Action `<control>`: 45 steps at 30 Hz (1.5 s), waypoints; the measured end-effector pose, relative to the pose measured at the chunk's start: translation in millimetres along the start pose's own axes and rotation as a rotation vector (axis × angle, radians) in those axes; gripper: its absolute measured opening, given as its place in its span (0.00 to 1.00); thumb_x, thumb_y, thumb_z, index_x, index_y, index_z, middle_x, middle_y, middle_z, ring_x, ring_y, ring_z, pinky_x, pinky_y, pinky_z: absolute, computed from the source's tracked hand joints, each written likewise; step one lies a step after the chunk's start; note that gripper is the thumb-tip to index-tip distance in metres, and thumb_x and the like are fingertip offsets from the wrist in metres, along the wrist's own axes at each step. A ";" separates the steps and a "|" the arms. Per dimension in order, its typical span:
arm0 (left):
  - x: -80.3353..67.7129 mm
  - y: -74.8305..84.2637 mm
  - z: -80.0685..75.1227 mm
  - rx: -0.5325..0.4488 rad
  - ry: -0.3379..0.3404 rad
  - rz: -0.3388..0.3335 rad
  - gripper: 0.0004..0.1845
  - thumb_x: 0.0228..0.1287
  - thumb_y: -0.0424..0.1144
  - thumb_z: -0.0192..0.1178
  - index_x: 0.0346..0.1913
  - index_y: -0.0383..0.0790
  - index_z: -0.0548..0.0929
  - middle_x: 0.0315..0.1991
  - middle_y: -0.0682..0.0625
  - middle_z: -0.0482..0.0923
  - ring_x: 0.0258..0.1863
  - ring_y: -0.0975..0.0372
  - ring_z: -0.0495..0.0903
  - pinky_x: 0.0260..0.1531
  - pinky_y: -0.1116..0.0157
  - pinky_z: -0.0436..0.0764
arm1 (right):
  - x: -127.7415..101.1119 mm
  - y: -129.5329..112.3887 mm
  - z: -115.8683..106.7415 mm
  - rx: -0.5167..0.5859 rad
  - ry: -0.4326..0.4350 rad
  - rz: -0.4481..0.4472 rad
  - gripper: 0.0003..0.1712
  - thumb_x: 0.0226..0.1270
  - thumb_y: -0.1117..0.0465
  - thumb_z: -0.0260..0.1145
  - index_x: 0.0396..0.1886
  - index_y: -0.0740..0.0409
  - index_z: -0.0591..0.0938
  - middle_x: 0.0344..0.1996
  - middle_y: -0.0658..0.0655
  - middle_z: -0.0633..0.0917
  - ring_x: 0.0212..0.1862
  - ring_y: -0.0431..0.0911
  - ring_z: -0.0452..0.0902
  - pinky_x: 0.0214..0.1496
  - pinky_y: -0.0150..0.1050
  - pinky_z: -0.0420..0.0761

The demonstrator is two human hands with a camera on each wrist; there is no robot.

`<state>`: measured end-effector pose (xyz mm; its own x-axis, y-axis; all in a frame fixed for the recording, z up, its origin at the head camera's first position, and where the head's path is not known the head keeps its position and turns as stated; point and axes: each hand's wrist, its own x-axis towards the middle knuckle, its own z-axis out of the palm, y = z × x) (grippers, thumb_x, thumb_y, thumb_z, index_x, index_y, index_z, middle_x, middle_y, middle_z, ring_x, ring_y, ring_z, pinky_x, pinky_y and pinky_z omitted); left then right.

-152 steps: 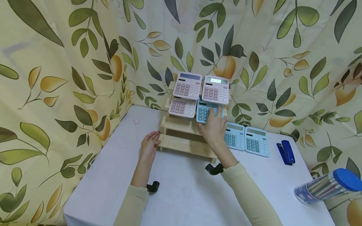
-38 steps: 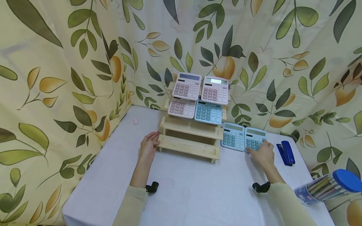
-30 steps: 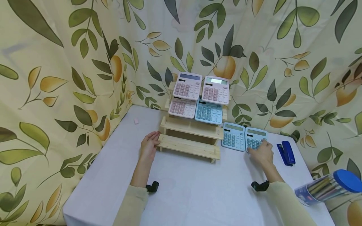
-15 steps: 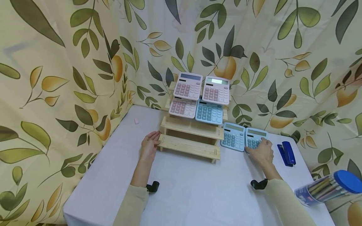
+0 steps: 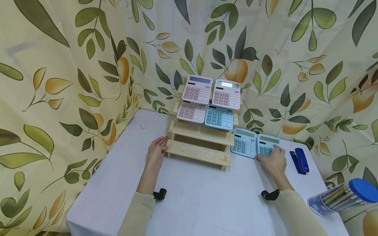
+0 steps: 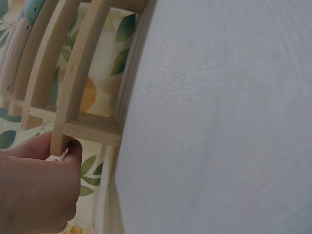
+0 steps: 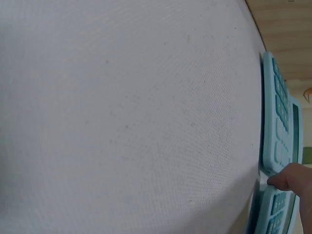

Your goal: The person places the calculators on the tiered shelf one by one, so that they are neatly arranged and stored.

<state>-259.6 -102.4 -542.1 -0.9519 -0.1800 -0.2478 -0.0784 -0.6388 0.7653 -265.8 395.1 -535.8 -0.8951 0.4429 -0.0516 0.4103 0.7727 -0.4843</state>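
Note:
A wooden stepped rack point(image 5: 198, 152) stands at the back of the table. My left hand point(image 5: 156, 152) pinches the left end of its lowest step; in the left wrist view thumb and finger point(image 6: 74, 153) close on the board's end. My right hand point(image 5: 273, 161) grips the rightmost blue calculator point(image 5: 264, 149) lying on the table, thumb at its lower left corner and fingers over its right side. Left of it lies another blue calculator point(image 5: 243, 144). On the rack's upper steps sit pink calculators point(image 5: 197, 89) and, on the second step down, a blue calculator point(image 5: 219, 117).
A blue stapler point(image 5: 300, 160) lies right of the right hand. Nearer the right edge is a clear tub of pencils point(image 5: 333, 198) with a blue lid. A small pink eraser-like piece point(image 5: 143, 125) lies at left. Patterned curtains surround the table's back and sides.
About five seconds ago my right hand was on the blue calculator on the rack; it has since moved right to the rightmost calculator. My left hand has stayed at the rack.

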 end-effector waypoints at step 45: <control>-1.0 0.6 0.9 -0.005 0.002 -0.010 0.36 0.61 0.08 0.48 0.73 0.22 0.60 0.72 0.29 0.67 0.76 0.47 0.66 0.71 0.61 0.72 | -98.5 -44.9 -44.1 0.077 0.220 -0.262 0.56 0.56 0.50 0.81 0.78 0.67 0.64 0.70 0.77 0.65 0.57 0.72 0.71 0.57 0.69 0.79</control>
<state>-259.0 -101.9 -540.8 -0.9505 -0.1748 -0.2569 -0.0868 -0.6446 0.7596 -188.4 336.8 -470.4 -0.9058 0.3278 0.2685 0.1496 0.8404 -0.5209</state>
